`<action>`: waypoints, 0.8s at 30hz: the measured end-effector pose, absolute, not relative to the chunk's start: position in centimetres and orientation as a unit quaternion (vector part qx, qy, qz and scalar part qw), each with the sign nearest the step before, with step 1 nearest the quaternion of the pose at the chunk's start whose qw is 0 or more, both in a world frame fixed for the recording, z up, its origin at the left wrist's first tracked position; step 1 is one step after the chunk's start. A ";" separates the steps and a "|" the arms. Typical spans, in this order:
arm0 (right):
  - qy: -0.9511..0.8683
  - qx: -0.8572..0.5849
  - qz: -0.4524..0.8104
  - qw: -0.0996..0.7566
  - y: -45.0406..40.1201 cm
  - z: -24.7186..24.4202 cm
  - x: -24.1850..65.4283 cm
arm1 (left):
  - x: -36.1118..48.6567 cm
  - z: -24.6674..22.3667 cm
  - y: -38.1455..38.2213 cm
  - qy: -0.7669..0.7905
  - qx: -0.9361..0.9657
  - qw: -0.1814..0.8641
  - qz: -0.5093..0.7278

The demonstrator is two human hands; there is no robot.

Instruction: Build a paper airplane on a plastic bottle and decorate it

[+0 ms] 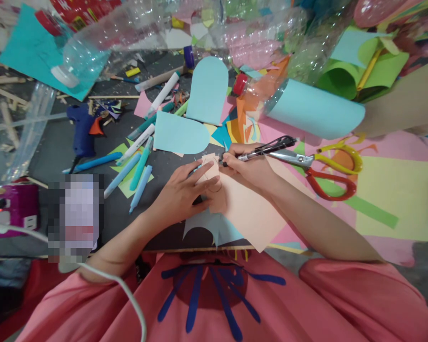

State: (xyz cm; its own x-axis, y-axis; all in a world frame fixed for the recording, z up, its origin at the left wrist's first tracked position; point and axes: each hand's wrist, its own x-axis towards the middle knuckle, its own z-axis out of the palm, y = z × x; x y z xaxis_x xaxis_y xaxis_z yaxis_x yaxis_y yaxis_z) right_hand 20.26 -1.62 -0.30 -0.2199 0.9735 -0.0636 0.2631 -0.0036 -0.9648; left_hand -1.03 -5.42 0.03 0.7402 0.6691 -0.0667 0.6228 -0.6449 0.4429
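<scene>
My left hand point(185, 190) lies with its fingers spread on a small pale peach paper piece point(210, 164), which has thin drawn lines. In my right hand point(248, 164) is a black and clear pen point(267, 148), its tip end near the small piece's right edge. Beneath both hands is a larger peach paper sheet point(257, 209). Just above them rest two light blue paper shapes with rounded ends, one lying sideways point(180, 133) and one upright point(209, 90). Scissors with yellow and red handles point(303, 159) lie right of my right hand.
Markers point(141, 164) and a blue glue gun point(82, 128) lie left of the paper shapes. A phone-like blurred object point(79, 209) and a purple box point(16, 209) are at the left. Clear bottles point(128, 33) fill the back; a blue-wrapped bottle point(314, 107) lies at right.
</scene>
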 end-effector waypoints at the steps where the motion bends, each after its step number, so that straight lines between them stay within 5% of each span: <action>1: -0.607 -0.509 0.492 0.361 -1.6 -0.3 20.2 | -1.0 0.0 -5.4 0.358 0.904 0.227 0.050; 24: -0.517 -0.454 0.561 0.461 -2.0 -0.4 20.4 | -1.0 -0.1 -4.8 0.440 0.883 0.145 0.080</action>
